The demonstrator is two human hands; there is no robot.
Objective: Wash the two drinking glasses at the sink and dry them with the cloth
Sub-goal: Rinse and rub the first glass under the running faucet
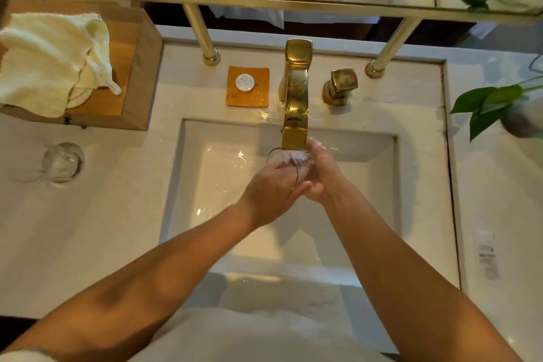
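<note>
Warm, dim yellow light throughout. Glare is caught on the faucet [295, 97] and the wet sink [223, 156]; soft arm shadows are cast into it. Straight lines are bowed by wide-angle distortion. The plant [487, 103] and frame edges are blurred. The glass [289, 161] is smeared by running water.

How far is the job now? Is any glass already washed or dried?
Done: nothing clearly. In hand: the left hand and right hand hold a glass under the faucet, over the sink. Left: the second glass sits on the counter, whether washed I cannot tell; the cloth lies on the box, untouched, so drying remains.
</note>
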